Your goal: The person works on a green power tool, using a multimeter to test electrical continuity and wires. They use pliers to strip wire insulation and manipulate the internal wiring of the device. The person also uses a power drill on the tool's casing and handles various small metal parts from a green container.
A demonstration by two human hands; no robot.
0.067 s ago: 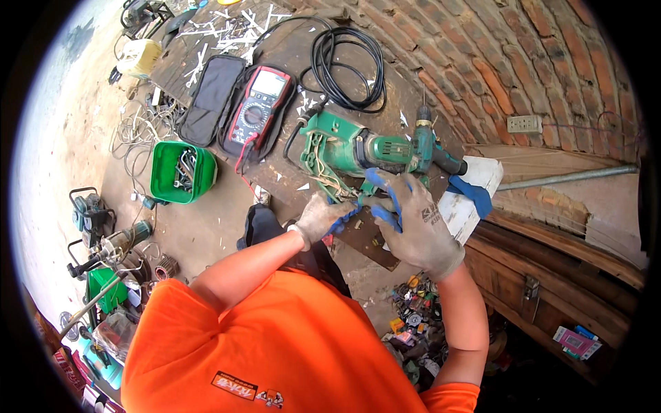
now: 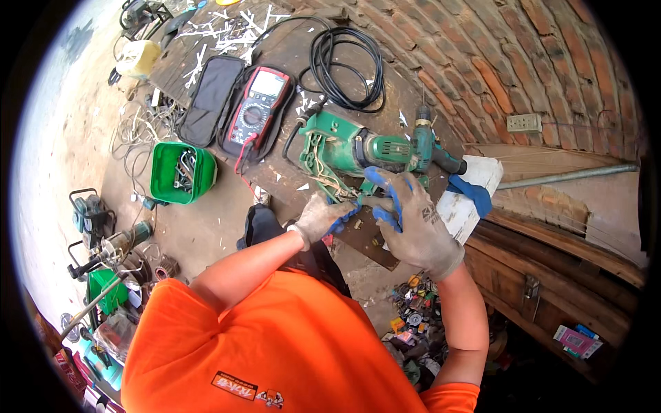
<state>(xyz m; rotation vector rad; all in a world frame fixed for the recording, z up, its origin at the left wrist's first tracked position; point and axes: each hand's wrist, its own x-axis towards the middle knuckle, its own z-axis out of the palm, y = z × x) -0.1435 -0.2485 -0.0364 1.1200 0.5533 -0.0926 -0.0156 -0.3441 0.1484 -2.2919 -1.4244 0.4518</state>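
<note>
A green corded power tool (image 2: 341,150) lies on its side on the dark workbench, its handle end opened with pale wires (image 2: 318,162) exposed. My left hand (image 2: 318,219), in a grey glove with blue fingertips, is closed at the near edge of the tool, by the loose wires. My right hand (image 2: 423,227), gloved alike, curls its fingers close to the left one, around a small part at the tool's near side. The gloves hide what either hand grips. Just beyond the right hand, a green cordless drill (image 2: 425,141) lies against the tool's front end.
A red multimeter (image 2: 258,107) rests in its black case, its red lead running toward the tool. Coiled black cable (image 2: 375,69) lies behind. Left is a green bin (image 2: 165,175) holding wrenches. A brick wall (image 2: 482,62) and a white board (image 2: 475,203) stand right.
My right hand's fingers have shifted very slightly. The left hand, the power tool and everything around it look unmoved.
</note>
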